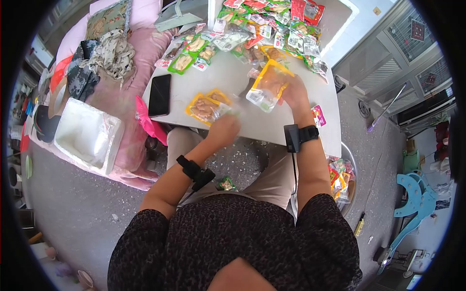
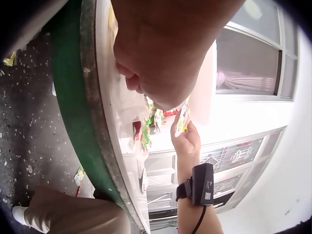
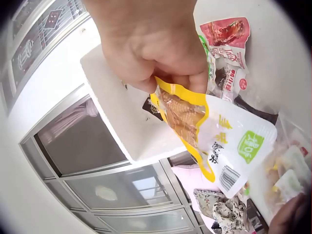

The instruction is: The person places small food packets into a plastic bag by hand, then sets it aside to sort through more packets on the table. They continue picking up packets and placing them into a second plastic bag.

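Aloft, the right hand (image 1: 295,94) pinches a yellow-edged packet (image 1: 270,85)

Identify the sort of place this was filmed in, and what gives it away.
Probably a lived-in room of a home: what looks like a bed with a pink cover has camouflage-patterned cloth lying on it, right beside a table heaped with sealed food packets.

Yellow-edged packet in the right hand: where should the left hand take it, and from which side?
I'd pinch the packet by its white printed end, from the person's left. The right hand holds the yellow edge, while that flat end sticks out free, toward the left hand's side.
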Tool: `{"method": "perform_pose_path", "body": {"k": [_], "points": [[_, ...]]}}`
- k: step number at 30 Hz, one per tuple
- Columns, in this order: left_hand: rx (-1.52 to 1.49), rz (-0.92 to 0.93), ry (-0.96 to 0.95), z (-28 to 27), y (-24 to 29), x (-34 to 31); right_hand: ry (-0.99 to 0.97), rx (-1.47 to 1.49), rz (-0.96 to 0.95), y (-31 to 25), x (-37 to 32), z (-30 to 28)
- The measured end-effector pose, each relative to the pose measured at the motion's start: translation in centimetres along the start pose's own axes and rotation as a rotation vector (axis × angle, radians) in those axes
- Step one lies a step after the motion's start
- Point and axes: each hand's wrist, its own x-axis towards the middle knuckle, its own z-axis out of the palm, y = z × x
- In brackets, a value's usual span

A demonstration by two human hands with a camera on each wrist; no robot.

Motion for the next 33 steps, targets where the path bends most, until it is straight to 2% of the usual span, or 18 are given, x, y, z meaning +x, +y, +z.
{"method": "perform_pose_path", "body": {"k": [4,6,9,12,15,18,21,23,24,26,29,30,31,33], "points": [[-0.380,-0.287,0.081,-0.5,1.0,0.9,0.055,-0.075,0.086,-1.2,-4.2,4.6],[-0.623,-0.462,0.127,-0.2,0.6,1.6,-0.029,-0.084,0.125,-1.4,-5.2,5.4],[-1.107,-0.597,0.015,-1.7,2.2,2.5,-0.076,-0.135,0.174,-0.3,-6.0,5.7],[-1.239,-0.511,-0.311,-2.2,2.5,2.8,-0.103,-0.187,0.211,0.3,-7.1,6.8],[-1.436,-0.573,-0.229,-1.8,4.9,1.8,-0.131,-0.229,0.219,1.4,-8.1,6.8],[-1.545,-0.546,-0.138,-0.5,5.2,0.6,-0.229,-0.018,0.199,1.7,-9.7,5.3],[-1.711,-0.489,-0.075,0.2,6.0,-0.6,-0.116,0.032,0.136,3.9,-13.1,1.1],[-1.810,-0.499,-0.069,1.1,5.6,-1.2,-0.186,0.137,0.235,4.4,-16.9,1.6],[-1.793,-0.526,-0.081,1.3,5.8,-1.3,-0.230,0.084,0.272,4.8,-18.3,1.1],[-1.755,-0.591,-0.112,1.9,6.5,-2.0,-0.147,0.132,0.273,5.5,-20.4,1.4],[-1.540,-0.681,-0.162,3.6,6.9,-2.6,0.156,0.137,0.162,6.2,-20.5,1.9],[-1.439,-0.716,-0.181,3.5,7.4,-2.5,0.197,0.146,0.122,6.2,-20.5,1.7],[-1.167,-0.749,-0.312,2.4,7.9,-2.1,0.237,0.154,0.080,6.1,-20.3,1.4],[-0.766,-0.546,-0.265,2.5,7.2,-2.6,0.317,0.150,0.027,5.3,-20.0,1.0]]}}
